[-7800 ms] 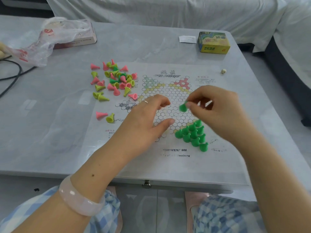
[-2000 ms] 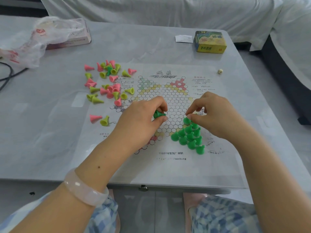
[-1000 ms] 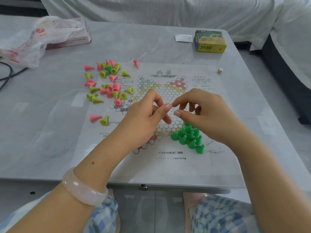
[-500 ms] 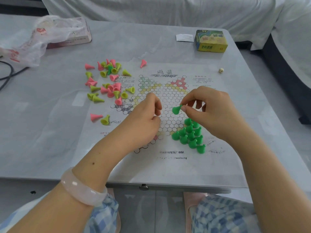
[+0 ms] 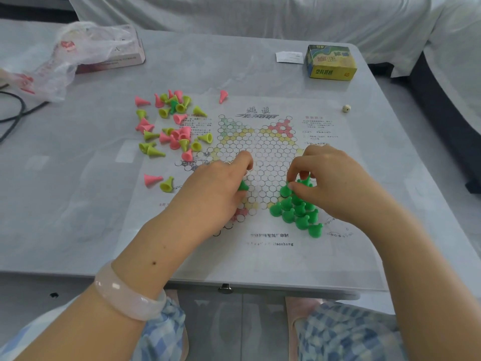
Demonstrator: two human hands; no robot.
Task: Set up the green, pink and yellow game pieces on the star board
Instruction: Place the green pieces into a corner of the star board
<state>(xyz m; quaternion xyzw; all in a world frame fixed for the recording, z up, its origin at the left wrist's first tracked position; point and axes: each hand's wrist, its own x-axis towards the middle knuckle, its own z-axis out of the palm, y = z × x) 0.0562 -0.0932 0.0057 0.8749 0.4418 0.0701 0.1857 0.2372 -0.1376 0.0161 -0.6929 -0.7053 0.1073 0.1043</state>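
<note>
A paper star board (image 5: 263, 152) lies flat on the grey table. Several green pieces (image 5: 299, 214) stand packed in its near-right point. My right hand (image 5: 328, 183) pinches a green piece (image 5: 285, 190) at the top edge of that cluster, low on the board. My left hand (image 5: 216, 191) rests on the board's near-left part with fingers curled round another green piece (image 5: 243, 186). A loose heap of pink and yellow pieces (image 5: 174, 131) lies left of the board, with one green piece among them.
A yellow game box (image 5: 331, 62) and a paper slip (image 5: 289, 57) sit at the back right, a small die (image 5: 346, 108) nearer. A plastic bag (image 5: 65, 58) over a pink box and a black cable (image 5: 13, 113) lie at the back left.
My right hand has come down from above the board to the green cluster with its piece. My left hand has shifted slightly; a green piece now shows in its fingers.
</note>
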